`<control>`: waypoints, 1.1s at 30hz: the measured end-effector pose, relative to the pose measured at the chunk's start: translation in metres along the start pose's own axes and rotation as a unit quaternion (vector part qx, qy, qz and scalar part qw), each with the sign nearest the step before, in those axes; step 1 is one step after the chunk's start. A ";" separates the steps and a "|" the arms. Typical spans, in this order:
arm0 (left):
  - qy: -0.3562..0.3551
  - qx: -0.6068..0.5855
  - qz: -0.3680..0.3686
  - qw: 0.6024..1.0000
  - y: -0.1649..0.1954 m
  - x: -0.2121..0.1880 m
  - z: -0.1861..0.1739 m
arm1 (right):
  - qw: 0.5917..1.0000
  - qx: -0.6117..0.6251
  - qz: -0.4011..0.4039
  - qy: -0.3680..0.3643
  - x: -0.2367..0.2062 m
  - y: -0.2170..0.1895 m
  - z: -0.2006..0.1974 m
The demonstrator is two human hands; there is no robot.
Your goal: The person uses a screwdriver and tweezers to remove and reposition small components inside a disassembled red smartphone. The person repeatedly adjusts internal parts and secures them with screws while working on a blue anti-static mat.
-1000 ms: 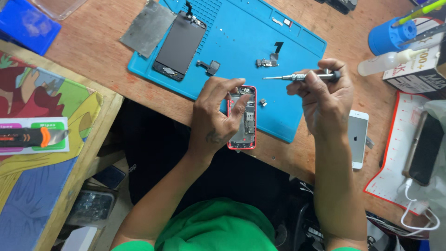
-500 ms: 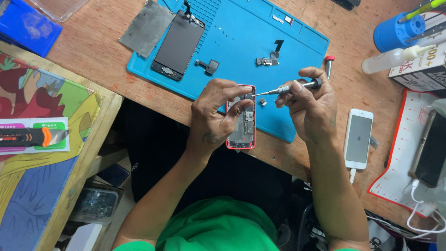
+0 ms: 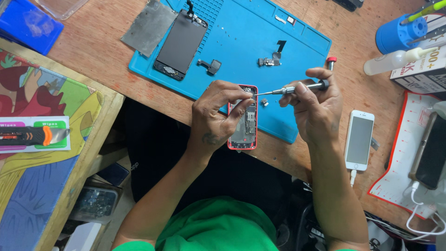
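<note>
Our right hand [image 3: 316,109] pinches a slim metal screwdriver [image 3: 290,89] between thumb and fingertips, closed firmly on its grip. The shaft lies nearly level, and its tip points toward our left hand [image 3: 218,116] and meets the top edge of the opened pink phone [image 3: 245,125]. The left fingers are curled shut around that phone's upper half, thumb and forefinger nipped together right at the driver's tip; whether they hold a screw there we cannot tell, it is too small to see.

The phone's long axis runs away from us, crosswise to the driver. It sits at the near edge of the blue work mat [image 3: 241,42], partly overhanging it toward us, with the left hand the closer one and the right hand just beside it.

Further up the mat from the phone lie a detached black screen [image 3: 181,44] and small loose parts [image 3: 269,61]. Well off to the phone's right rests a white phone [image 3: 360,139]. Our left fingers hide much of the phone's top corner.
</note>
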State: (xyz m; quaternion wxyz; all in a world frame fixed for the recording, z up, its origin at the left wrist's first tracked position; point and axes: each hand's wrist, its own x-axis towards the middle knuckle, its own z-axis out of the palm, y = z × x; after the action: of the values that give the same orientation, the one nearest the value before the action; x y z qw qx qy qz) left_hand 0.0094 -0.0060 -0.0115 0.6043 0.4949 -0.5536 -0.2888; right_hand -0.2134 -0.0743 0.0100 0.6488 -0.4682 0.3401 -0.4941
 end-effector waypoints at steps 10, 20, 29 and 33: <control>-0.011 0.005 -0.010 1.000 0.002 0.000 -0.002 | 0.979 -0.172 -0.114 -0.004 -0.015 -0.007 0.009; -0.023 0.005 -0.020 1.000 0.000 -0.001 -0.002 | 0.963 -0.234 -0.133 -0.017 -0.017 -0.010 0.012; -0.030 0.037 -0.019 0.999 0.001 -0.002 -0.002 | 0.928 -0.325 -0.179 -0.027 -0.018 -0.014 0.013; -0.034 0.038 -0.025 0.998 0.002 -0.001 -0.003 | 0.913 -0.350 -0.206 -0.049 -0.020 -0.015 0.015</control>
State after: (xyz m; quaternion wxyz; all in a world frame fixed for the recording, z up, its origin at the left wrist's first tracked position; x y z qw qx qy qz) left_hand 0.0111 -0.0032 -0.0096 0.5580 0.5215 -0.5720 -0.2993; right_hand -0.2101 -0.0519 0.0292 0.3432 -0.7486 0.3553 -0.4423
